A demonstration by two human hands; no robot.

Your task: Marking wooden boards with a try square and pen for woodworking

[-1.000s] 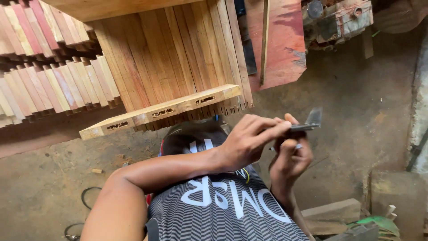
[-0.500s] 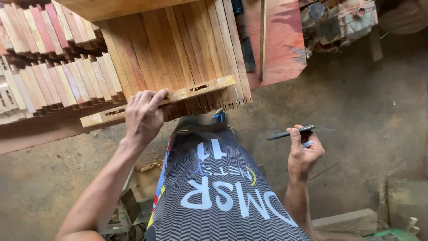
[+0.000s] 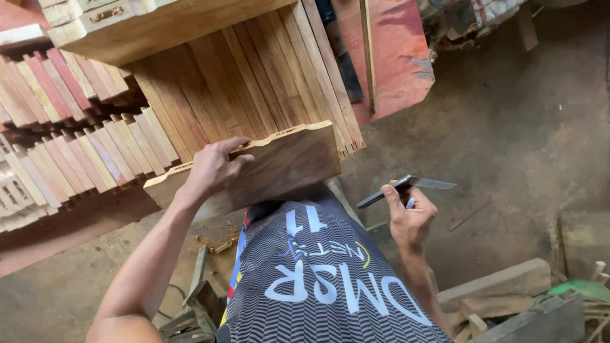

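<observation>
The left hand (image 3: pixel 213 170) has its fingers (image 3: pixel 236 145) clenched over the top edge of a wooden board (image 3: pixel 279 166), which is tilted on edge against a stack of upright planks (image 3: pixel 254 89) and sits directly above the person's patterned shirt (image 3: pixel 318 279). The right hand (image 3: pixel 410 219), to the right of the board and apart from it, has its fingers (image 3: pixel 389 195) grasping a dark flat blade tool (image 3: pixel 406 185), held roughly level over the dirt floor (image 3: pixel 508 146). Rows of reddish slats (image 3: pixel 70 133) lie left of the board, and loose timber offcuts (image 3: pixel 502 286) lie on the floor to its lower right.

No packages, labels, signs, screens visible.
</observation>
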